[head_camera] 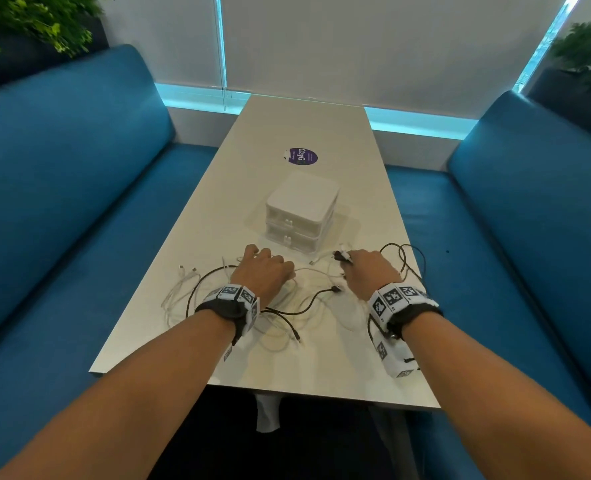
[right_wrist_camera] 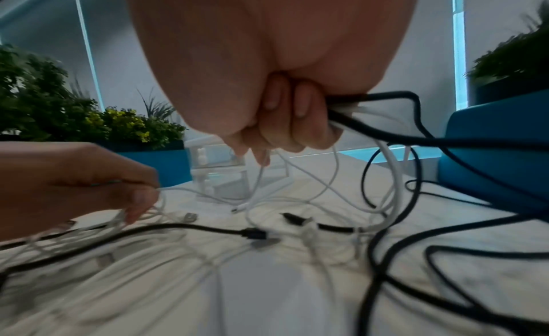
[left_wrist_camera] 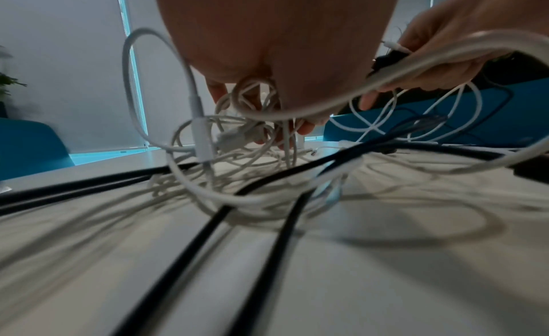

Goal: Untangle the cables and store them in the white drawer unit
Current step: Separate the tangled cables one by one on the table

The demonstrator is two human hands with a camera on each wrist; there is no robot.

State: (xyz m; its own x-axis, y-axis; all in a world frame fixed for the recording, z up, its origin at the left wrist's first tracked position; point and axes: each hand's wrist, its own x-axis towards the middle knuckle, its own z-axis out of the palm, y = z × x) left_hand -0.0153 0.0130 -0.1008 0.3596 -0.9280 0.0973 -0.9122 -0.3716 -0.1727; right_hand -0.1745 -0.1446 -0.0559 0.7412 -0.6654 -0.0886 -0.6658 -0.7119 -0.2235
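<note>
Cables [head_camera: 307, 299] tangled on table [head_camera: 287, 372], gripped in left hand [head_camera: 264, 271] and right hand [head_camera: 366, 271]

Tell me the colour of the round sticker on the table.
Purple sticker with white lettering, clearest in the head view.

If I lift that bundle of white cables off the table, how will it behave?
Probably floppy: the white cables sag in loose loops beneath the left hand. They likely will not come free cleanly, since black cables cross through them and the right hand grips both colours. They look thin, so probably light.
</note>
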